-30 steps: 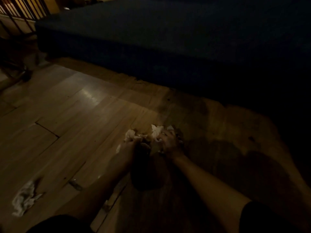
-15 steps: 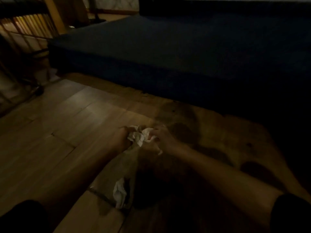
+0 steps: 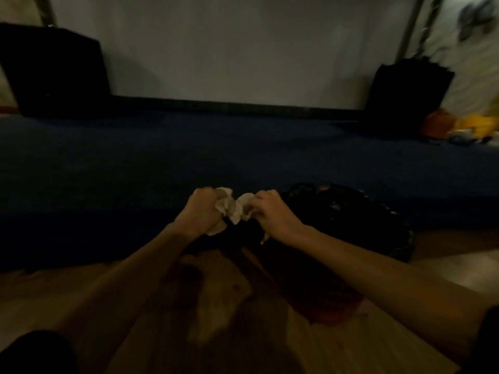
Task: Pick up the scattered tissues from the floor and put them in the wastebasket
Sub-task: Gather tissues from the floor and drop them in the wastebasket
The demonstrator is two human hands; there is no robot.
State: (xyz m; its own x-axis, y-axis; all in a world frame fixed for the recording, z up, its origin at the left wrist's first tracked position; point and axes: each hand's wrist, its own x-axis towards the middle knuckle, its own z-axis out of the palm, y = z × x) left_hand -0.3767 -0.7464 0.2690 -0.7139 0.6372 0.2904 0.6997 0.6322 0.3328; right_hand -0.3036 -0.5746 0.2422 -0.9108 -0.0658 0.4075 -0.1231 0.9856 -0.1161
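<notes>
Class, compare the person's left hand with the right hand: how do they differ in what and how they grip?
The left hand grips the bigger wad of tissues, some spilling below its fist; the right hand pinches a smaller piece. The left is farther from the dark wastebasket; the right is beside it. Both are shut on tissue.

The wooden floor [image 3: 210, 314] carries a dark wastebasket [image 3: 378, 220] at its right, beside the dark blue platform [image 3: 162, 157] bordering it.

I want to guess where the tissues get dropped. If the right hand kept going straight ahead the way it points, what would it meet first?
Probably the dark wastebasket, just ahead and right of the right hand clutching tissues; the picture is dim, so depth is uncertain.
</notes>
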